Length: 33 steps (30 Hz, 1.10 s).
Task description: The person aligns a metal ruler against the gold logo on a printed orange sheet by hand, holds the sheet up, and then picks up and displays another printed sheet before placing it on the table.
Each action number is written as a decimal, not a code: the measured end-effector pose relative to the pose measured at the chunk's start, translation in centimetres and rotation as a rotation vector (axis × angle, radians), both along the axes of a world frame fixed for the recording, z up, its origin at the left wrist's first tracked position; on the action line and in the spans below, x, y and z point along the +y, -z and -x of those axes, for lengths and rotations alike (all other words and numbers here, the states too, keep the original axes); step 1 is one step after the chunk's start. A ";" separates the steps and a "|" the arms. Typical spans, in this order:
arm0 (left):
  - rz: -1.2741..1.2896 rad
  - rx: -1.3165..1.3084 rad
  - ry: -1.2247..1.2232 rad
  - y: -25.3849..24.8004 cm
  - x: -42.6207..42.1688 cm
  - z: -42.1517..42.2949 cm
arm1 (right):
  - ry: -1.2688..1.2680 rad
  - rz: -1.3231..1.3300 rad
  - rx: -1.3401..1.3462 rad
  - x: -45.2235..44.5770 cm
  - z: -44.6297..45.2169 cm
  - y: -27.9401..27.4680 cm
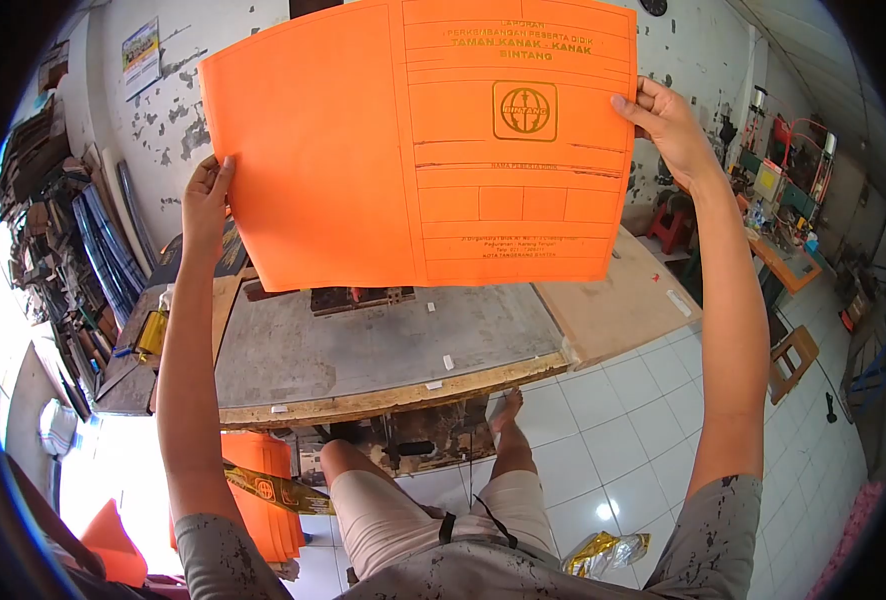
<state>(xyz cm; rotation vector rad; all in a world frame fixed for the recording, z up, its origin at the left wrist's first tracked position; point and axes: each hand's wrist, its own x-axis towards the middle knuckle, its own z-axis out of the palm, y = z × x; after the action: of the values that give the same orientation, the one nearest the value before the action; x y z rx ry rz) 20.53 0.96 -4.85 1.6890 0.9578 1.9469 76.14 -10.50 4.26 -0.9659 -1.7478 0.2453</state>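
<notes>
A large orange printed sheet (313, 160) is held up in the air, with gold lettering and a round emblem on its right half. My left hand (208, 190) pinches its left edge between thumb and fingers. At the upper right edge, my right hand (663, 120) grips the sheet the same way. Below the sheet lies a grey work surface (363, 345) with a worn wooden front edge and a few small white pieces on it. A dark metal fixture (363, 300) shows partly under the sheet's lower edge.
Orange sheets (263, 480) are stacked below the table at the left, with a gold-and-dark strip (278, 492) across them. Crumpled gold foil (608, 553) lies on the tiled floor. A wooden stool (794, 363) and cluttered bench (788, 262) stand at the right.
</notes>
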 end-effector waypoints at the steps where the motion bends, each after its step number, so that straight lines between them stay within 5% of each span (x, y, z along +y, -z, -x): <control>1: -0.005 -0.006 0.003 0.0 0.0 0.0 | -0.002 0.000 -0.004 0.1 0.0 0.0; 33: -0.006 -0.019 0.004 0.1 0.3 -0.5 | -0.015 0.011 0.017 0.2 0.3 0.0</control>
<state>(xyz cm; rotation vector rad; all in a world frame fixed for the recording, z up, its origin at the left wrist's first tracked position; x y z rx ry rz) 20.98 1.23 -4.92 1.6715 0.9427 1.9616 75.88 -10.32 4.30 -0.9565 -1.7405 0.2719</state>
